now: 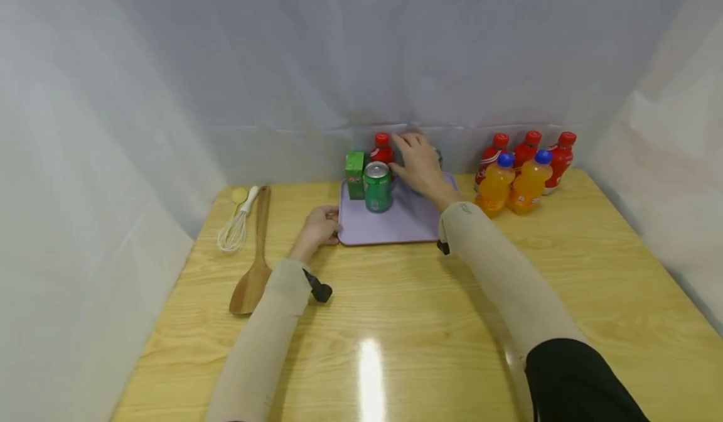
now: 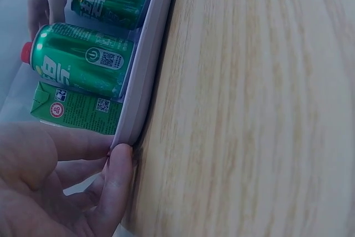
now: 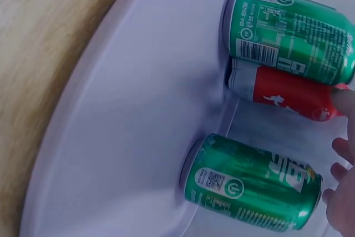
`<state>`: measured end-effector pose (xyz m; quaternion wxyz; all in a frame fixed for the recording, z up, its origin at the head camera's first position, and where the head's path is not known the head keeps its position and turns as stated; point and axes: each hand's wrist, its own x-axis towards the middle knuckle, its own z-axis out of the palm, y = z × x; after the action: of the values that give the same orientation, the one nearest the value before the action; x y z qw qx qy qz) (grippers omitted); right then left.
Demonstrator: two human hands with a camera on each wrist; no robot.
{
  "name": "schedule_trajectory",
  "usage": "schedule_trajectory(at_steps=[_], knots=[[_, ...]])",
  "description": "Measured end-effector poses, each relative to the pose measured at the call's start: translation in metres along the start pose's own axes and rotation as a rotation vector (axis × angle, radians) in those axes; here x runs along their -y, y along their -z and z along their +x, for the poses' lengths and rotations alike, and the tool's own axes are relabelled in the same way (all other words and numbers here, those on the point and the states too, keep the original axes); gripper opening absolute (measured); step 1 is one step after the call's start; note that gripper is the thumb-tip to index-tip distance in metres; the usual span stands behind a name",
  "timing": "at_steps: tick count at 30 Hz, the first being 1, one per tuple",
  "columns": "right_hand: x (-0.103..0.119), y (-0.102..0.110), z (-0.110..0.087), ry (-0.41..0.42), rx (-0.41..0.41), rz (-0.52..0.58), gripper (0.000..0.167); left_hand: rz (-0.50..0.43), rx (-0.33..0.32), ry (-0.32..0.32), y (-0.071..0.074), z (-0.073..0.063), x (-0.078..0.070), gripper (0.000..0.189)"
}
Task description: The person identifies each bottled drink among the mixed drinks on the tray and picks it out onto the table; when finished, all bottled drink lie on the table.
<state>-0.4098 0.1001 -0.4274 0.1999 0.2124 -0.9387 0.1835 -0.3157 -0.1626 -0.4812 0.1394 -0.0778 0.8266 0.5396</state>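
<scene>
A lilac tray [image 1: 373, 228] stands at the back middle of the table. My left hand [image 1: 319, 226] pinches its left edge between thumb and fingers, as the left wrist view shows up close. On the tray stand a green drink carton [image 1: 354, 174], a green can [image 1: 378, 191] and, behind that can, a red-capped bottle [image 1: 382, 151]. My right hand [image 1: 420, 166] reaches over the tray, right of this bottle, fingers loosely bent. In the right wrist view its thumb overlaps the top of the red bottle [image 3: 291, 94]. A second green can [image 3: 252, 184] stands under this hand, mostly hidden in the head view.
Right of the tray stand several bottles: red ones [image 1: 560, 161] at the back, orange ones with blue caps [image 1: 530, 184] in front. On the left lie a wooden spatula [image 1: 261, 246], a white whisk [image 1: 234, 228] and a small yellow spoon [image 1: 240, 196]. White sheeting [image 1: 316, 64] hangs behind.
</scene>
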Motion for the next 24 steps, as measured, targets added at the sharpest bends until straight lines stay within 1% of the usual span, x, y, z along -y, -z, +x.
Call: schedule_trajectory(at_steps=[4, 10, 14, 19, 24], knots=[[0.001, -0.004, 0.005, 0.011, 0.03, -0.041, 0.07, -0.006, -0.012, 0.003, -0.001, 0.001, 0.001, 0.064], [-0.002, -0.008, 0.012, -0.005, 0.084, -0.077, 0.07, 0.007, -0.029, 0.008, -0.002, 0.004, 0.002, 0.064], [-0.002, -0.01, 0.013, -0.039, 0.136, -0.099, 0.073, 0.018, -0.032, 0.012, -0.003, 0.004, 0.002, 0.064], [0.0, -0.012, 0.018, -0.086, 0.193, -0.132, 0.075, 0.032, -0.04, -0.003, -0.004, 0.006, 0.004, 0.064], [0.001, -0.009, 0.024, -0.159, 0.267, -0.109, 0.079, 0.048, -0.054, -0.018, -0.005, 0.006, 0.004, 0.064]])
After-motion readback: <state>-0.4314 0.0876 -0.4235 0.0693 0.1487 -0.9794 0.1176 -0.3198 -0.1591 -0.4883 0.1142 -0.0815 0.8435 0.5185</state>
